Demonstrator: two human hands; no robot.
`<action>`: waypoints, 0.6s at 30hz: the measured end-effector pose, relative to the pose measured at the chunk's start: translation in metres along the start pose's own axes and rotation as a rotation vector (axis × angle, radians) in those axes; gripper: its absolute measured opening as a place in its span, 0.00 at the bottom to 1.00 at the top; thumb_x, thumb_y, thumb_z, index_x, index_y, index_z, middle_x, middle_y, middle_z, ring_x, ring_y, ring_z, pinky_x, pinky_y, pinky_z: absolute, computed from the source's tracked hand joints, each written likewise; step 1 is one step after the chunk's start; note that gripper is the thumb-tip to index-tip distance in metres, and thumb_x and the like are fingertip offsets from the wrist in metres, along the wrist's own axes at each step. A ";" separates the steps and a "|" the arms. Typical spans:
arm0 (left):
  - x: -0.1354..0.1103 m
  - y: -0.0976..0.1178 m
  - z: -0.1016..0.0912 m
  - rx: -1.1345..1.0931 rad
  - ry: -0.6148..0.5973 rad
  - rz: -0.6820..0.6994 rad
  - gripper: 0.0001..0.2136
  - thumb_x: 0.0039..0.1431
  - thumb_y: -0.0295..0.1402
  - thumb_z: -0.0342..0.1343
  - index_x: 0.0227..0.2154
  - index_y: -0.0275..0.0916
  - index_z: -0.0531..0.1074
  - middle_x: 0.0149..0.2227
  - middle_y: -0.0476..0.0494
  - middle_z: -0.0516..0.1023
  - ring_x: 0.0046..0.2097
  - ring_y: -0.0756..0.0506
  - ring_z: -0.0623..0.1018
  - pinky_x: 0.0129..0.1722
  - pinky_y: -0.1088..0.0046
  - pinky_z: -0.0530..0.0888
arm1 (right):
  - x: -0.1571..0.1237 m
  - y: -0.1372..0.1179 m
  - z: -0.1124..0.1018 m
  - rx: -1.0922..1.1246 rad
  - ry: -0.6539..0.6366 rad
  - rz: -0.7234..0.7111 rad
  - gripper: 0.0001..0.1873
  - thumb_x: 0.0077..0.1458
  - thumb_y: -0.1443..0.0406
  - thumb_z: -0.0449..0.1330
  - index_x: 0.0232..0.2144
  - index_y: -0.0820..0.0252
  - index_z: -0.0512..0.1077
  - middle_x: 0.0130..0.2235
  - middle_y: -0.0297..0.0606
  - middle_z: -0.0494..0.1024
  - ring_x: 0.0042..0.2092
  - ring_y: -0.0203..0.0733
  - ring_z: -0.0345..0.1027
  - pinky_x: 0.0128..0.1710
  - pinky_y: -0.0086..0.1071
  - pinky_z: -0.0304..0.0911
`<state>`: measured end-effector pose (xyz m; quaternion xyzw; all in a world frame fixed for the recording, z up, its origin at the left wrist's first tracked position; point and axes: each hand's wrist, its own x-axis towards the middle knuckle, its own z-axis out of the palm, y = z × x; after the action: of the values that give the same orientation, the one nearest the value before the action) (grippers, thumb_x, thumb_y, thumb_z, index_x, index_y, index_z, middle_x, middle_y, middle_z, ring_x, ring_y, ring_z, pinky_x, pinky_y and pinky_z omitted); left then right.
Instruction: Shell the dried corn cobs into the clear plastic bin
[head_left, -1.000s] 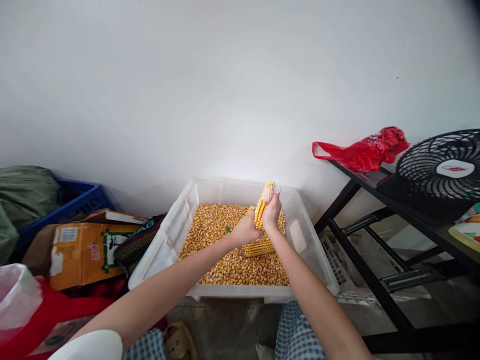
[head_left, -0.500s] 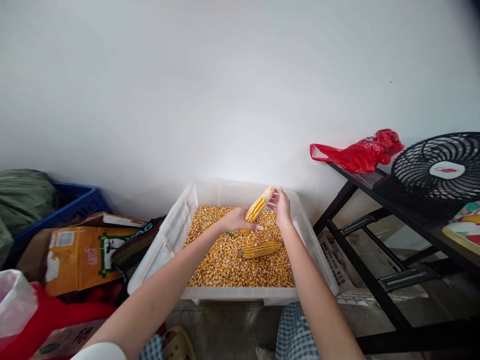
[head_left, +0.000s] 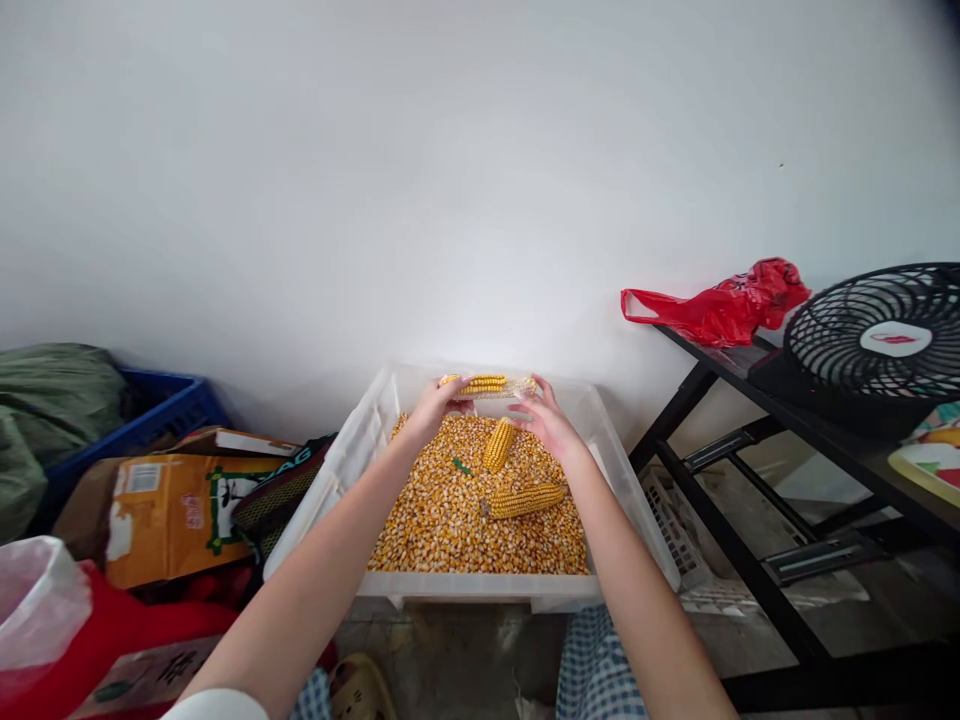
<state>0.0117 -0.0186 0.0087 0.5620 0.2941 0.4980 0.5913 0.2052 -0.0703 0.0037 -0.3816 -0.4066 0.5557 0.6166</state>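
Observation:
Between my two hands, a partly shelled corn cob point(head_left: 489, 385) lies crosswise above the far part of a clear plastic bin point(head_left: 330, 500). My left hand point(head_left: 442, 400) is closed around its left end, where rows of yellow kernels remain. At the bare, whitish right end, my right hand point(head_left: 546, 412) grips the cob with its fingers. Loose corn kernels point(head_left: 442, 530) cover the bin's bottom. On them rest two cobs full of kernels, an upright-lying one point(head_left: 498, 444) below my hands and a sideways one point(head_left: 523, 501) nearer me. A small green piece point(head_left: 461, 466) lies among the kernels.
At right, a black rack point(head_left: 720, 370) carries a red plastic bag point(head_left: 720, 305) and a black fan point(head_left: 885, 335). To the left are a blue crate point(head_left: 169, 405), an orange cardboard box point(head_left: 172, 515) and a red sack point(head_left: 142, 640). A white wall point(head_left: 480, 180) rises behind the bin.
The held cob has turned from slanted to nearly level and moved up and left. My left hand has shifted away from the kernels, uncovering the second cob. My right hand has closed on the bare end.

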 end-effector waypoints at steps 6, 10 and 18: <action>0.008 -0.003 -0.001 -0.237 0.275 0.022 0.20 0.48 0.51 0.53 0.21 0.35 0.65 0.16 0.52 0.63 0.16 0.56 0.60 0.17 0.79 0.59 | -0.012 0.004 0.008 -0.236 -0.306 0.189 0.20 0.44 0.61 0.64 0.40 0.59 0.66 0.30 0.36 0.76 0.28 0.36 0.71 0.25 0.28 0.68; 0.006 -0.006 0.004 -0.179 0.314 0.000 0.27 0.50 0.58 0.45 0.23 0.36 0.69 0.18 0.48 0.67 0.18 0.53 0.64 0.18 0.77 0.60 | -0.017 0.015 0.029 -0.302 -0.421 0.266 0.21 0.43 0.61 0.65 0.41 0.59 0.67 0.38 0.39 0.75 0.34 0.38 0.72 0.31 0.30 0.69; 0.002 -0.021 0.028 -0.196 0.462 -0.021 0.21 0.55 0.51 0.46 0.24 0.37 0.70 0.22 0.46 0.72 0.27 0.46 0.73 0.27 0.73 0.67 | -0.014 0.057 0.054 -0.809 -0.080 0.030 0.09 0.48 0.66 0.55 0.34 0.59 0.63 0.24 0.30 0.69 0.23 0.36 0.65 0.24 0.28 0.59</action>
<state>0.0434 -0.0250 -0.0056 0.3699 0.3776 0.6334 0.5651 0.1335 -0.0777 -0.0295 -0.5774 -0.6107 0.3740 0.3922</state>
